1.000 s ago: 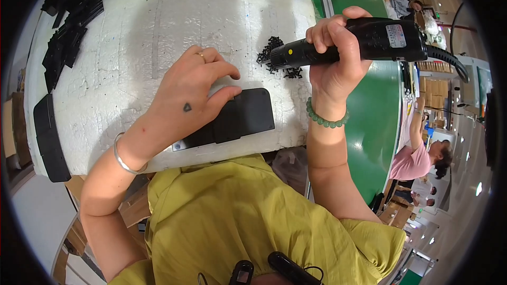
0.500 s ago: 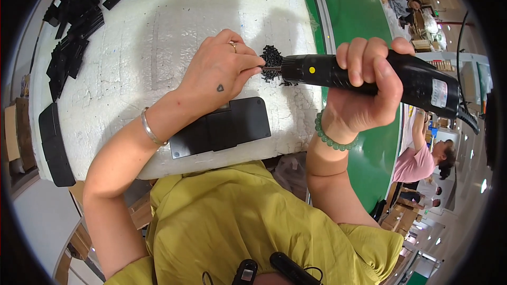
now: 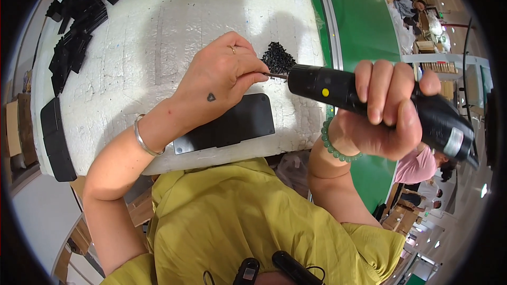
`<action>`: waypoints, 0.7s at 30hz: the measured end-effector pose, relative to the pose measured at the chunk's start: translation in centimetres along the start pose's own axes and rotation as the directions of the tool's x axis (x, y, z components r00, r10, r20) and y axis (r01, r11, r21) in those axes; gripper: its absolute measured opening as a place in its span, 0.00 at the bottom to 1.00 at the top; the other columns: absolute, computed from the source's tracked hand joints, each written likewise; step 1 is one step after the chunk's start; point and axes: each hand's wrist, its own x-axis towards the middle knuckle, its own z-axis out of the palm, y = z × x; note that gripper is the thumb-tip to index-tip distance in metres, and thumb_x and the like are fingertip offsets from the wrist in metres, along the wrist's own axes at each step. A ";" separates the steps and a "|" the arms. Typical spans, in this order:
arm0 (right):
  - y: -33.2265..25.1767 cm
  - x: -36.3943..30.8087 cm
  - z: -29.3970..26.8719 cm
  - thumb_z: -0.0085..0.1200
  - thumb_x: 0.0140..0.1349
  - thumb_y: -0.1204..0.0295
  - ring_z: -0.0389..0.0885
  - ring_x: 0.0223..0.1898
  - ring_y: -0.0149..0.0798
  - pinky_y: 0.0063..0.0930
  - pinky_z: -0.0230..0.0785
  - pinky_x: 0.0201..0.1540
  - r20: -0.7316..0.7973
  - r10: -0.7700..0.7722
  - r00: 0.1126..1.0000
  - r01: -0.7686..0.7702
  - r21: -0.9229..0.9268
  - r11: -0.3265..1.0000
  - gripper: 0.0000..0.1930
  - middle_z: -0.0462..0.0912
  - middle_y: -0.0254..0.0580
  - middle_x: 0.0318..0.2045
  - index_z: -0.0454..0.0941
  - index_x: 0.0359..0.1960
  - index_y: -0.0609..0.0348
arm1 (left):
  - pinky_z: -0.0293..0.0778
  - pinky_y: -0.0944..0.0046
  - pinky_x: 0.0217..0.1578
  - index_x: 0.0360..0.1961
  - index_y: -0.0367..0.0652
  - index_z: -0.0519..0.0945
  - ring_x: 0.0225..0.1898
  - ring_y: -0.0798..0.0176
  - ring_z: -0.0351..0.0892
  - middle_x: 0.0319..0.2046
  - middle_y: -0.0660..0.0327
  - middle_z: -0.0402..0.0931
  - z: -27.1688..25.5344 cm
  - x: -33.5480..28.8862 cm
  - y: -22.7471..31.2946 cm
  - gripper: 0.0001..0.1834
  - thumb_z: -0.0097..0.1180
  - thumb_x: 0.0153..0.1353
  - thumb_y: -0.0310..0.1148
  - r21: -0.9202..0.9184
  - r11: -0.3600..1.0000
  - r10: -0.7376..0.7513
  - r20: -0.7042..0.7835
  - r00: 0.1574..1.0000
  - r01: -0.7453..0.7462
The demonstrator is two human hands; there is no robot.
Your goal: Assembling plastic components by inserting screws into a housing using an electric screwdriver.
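On the tabletop, just beyond my left fingers and rightward lies the screw pile, with the flat panel nearer me, the screwdriver to their right and the parts heap far left.

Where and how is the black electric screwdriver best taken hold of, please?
Probably around the thick, rounded body of the electric screwdriver, coming from the person's right, as the right hand holds it. Its long shape gives room to wrap around, while the slim bit points left and ends at the fingertips of the left hand, so that end suits a grip less.
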 end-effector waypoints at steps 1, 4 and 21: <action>-0.2 -0.2 0.6 0.47 0.53 0.75 0.63 0.18 0.23 0.22 0.57 0.29 0.030 -0.005 1.000 0.006 -0.032 0.999 0.16 0.64 0.26 0.17 0.68 0.45 0.53 | 0.72 0.62 0.36 0.28 0.39 0.82 0.35 0.56 0.76 0.25 0.60 0.79 -0.1 -0.2 0.1 0.05 0.62 0.48 0.26 0.000 1.000 -0.004 0.000 1.000 0.004; -0.2 -1.0 2.0 0.51 0.52 0.77 0.66 0.17 0.23 0.18 0.60 0.25 0.131 0.004 0.991 0.009 -0.097 0.995 0.17 0.69 0.24 0.17 0.64 0.44 0.51 | 0.73 0.62 0.35 0.27 0.40 0.82 0.36 0.57 0.76 0.24 0.60 0.79 -0.9 -1.2 0.5 0.04 0.62 0.47 0.27 0.025 1.000 -0.019 -0.019 1.000 0.019; -1.4 -1.6 3.9 0.59 0.48 0.77 0.70 0.14 0.19 0.10 0.63 0.19 0.284 0.045 0.958 -0.024 -0.079 0.997 0.18 0.73 0.22 0.14 0.67 0.39 0.47 | 0.74 0.60 0.40 0.32 0.41 0.82 0.45 0.55 0.76 0.30 0.58 0.80 -2.9 -4.2 1.1 0.08 0.61 0.48 0.26 -0.169 0.984 -0.028 0.128 0.991 0.049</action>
